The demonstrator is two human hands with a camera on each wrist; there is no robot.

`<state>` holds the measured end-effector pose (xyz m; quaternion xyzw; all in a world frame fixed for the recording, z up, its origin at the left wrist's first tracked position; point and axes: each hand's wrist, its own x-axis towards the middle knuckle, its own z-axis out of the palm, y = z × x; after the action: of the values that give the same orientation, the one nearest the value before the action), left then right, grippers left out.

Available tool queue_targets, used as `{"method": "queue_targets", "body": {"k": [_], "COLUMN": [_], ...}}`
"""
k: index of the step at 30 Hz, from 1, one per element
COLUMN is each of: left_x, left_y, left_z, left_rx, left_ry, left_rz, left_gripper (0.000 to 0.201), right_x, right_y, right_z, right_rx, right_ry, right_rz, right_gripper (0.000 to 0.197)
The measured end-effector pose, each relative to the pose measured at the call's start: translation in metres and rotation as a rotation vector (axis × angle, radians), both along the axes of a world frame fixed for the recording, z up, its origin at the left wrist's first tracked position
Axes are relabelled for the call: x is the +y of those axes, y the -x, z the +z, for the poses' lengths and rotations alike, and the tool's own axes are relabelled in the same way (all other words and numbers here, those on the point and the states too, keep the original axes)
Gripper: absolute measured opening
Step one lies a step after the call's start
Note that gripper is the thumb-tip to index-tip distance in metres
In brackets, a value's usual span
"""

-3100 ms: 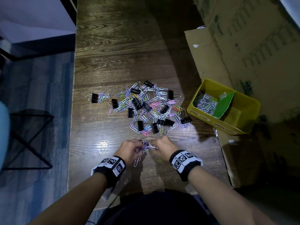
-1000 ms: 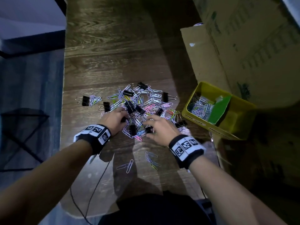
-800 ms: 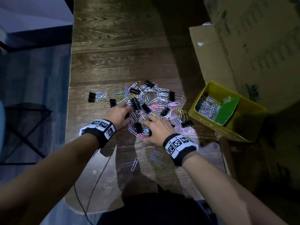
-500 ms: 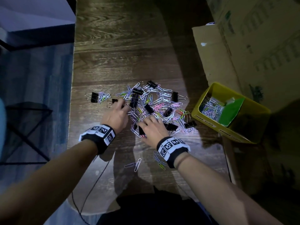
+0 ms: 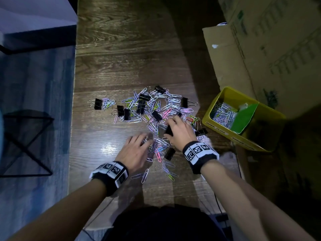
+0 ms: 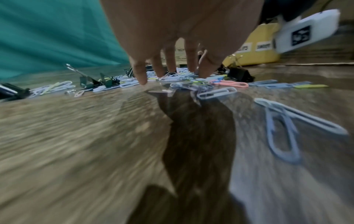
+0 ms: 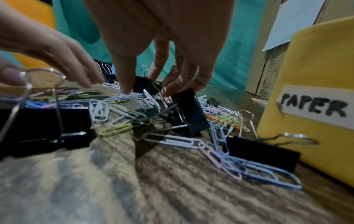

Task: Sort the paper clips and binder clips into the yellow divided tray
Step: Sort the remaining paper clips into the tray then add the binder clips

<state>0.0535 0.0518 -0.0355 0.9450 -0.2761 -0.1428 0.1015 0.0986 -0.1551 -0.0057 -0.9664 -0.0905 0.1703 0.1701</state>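
Clip pile (image 5: 152,108) under both hands; tray (image 5: 224,134) rightward.

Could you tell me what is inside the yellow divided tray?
The yellow divided plastic tray holds pastel wire paper clips left of its green divider; the right compartment lies in shadow, contents unreadable.

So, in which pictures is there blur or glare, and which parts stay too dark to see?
Head view: a bright glare patch on the wooden table, right side in deep shadow, the yellow tray partly dark. Left wrist view: the tabletop is strongly blurred, the left hand casts a dark shadow. Right wrist view: the right hand is fairly sharp, the other hand blurred.
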Motion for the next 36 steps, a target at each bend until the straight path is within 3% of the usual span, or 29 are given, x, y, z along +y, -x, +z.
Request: {"method": "queue_targets", "body": {"k": [5, 10, 13, 17, 21, 24, 26, 29, 32, 36], "left_x": [-0.019, 0.0, -0.003, -0.021, -0.019, -0.014, -0.023, -0.036, -0.029, -0.001], "left_y": [0.003, 0.033, 0.036, 0.02, 0.033, 0.051, 0.05, 0.04, 0.043, 0.06], "left_z": [-0.009, -0.015, -0.011, -0.01, -0.013, -0.01, -0.006, -0.007, -0.013, -0.008], "left_rx": [0.121, 0.114, 0.064, 0.113, 0.184, 0.117, 0.108, 0.145, 0.221, 0.146], "left_ry": [-0.125, -0.114, -0.051, -0.113, -0.117, -0.084, -0.072, -0.096, -0.129, 0.0], "left_rz": [-0.054, -0.078, -0.045, 0.014, -0.066, -0.176, -0.157, -0.053, -0.093, -0.188], "left_gripper": [0.059, 0.054, 0.053, 0.061, 0.068, 0.054, 0.05, 0.068, 0.079, 0.065], "right_x": [-0.003, -0.01, -0.011, -0.016, -0.02, -0.024, -0.026, -0.028, -0.029, -0.022], "right_y": [0.005, 0.031, 0.044, 0.05, 0.052, 0.057, 0.061, 0.069, 0.082, 0.102], "right_z": [0.0, 0.009, 0.004, 0.006, 0.009, 0.009, 0.01, 0.014, 0.021, 0.014], "right_rx": [0.0, 0.06, 0.085, 0.027, 0.033, -0.052, -0.117, -0.161, 0.008, 0.382], "right_ry": [0.053, 0.058, 0.149, 0.171, 0.147, 0.059, 0.011, -0.035, -0.044, 0.132], "right_rz": [0.076, 0.337, 0.401, 0.28, 0.244, 0.266, 0.285, 0.32, 0.378, 0.454], "right_gripper": [0.053, 0.067, 0.052, 0.031, 0.032, 0.03, 0.029, 0.025, 0.021, 0.024]}}
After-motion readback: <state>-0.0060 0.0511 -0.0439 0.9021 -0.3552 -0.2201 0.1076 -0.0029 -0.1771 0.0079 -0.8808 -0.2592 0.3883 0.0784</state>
